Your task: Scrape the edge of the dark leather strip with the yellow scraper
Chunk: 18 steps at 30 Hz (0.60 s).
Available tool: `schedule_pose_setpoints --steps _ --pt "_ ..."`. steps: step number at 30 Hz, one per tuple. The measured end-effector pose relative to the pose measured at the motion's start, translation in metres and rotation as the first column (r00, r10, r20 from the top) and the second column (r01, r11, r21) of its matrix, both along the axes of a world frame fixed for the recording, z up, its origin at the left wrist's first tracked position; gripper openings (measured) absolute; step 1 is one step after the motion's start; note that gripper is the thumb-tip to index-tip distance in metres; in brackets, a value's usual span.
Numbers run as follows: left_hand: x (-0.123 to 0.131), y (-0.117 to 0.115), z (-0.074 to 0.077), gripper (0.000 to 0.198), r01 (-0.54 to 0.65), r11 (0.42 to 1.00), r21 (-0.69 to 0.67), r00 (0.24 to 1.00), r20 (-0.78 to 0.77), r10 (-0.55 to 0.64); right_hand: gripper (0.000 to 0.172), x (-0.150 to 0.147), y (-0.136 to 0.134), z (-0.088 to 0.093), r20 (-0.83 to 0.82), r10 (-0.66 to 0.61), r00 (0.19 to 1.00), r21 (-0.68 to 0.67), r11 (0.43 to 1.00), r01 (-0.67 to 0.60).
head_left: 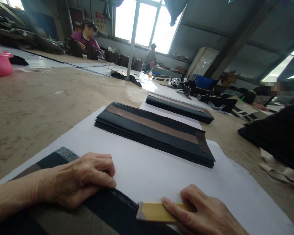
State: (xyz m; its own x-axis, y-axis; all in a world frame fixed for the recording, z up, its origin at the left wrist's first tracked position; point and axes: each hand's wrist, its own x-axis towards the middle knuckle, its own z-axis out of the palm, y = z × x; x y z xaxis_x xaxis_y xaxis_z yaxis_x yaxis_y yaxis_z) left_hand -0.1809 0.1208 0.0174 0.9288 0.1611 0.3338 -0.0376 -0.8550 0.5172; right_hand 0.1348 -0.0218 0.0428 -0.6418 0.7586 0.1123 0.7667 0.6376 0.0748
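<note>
Strip (159,210) lies between hands, under right fingertips (168,203).

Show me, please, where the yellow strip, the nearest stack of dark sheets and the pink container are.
yellow strip (159,210): head view, middle of its bare face beside the right hand.
stack of dark sheets (154,130): head view, brown band on the top sheet.
pink container (0,65): head view, its side wall.

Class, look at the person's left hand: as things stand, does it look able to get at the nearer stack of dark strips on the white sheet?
Probably yes. The left hand rests on a dark strip, and only bare white sheet lies between it and the nearer stack. It would have to leave the strip it presses.
</note>
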Motion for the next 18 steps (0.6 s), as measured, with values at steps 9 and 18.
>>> schedule_pose_setpoints --steps 9,18 --pt "0.002 -0.002 0.001 0.037 -0.003 0.994 0.110 1.000 0.014 0.001 0.037 -0.016 0.015 -0.003 -0.010 0.028 1.000 0.016 0.999 -0.027" --pt "0.001 -0.002 -0.001 0.037 0.003 0.977 0.215 1.000 0.006 -0.004 0.039 -0.034 0.033 -0.009 -0.025 0.032 0.999 -0.043 0.999 -0.033"
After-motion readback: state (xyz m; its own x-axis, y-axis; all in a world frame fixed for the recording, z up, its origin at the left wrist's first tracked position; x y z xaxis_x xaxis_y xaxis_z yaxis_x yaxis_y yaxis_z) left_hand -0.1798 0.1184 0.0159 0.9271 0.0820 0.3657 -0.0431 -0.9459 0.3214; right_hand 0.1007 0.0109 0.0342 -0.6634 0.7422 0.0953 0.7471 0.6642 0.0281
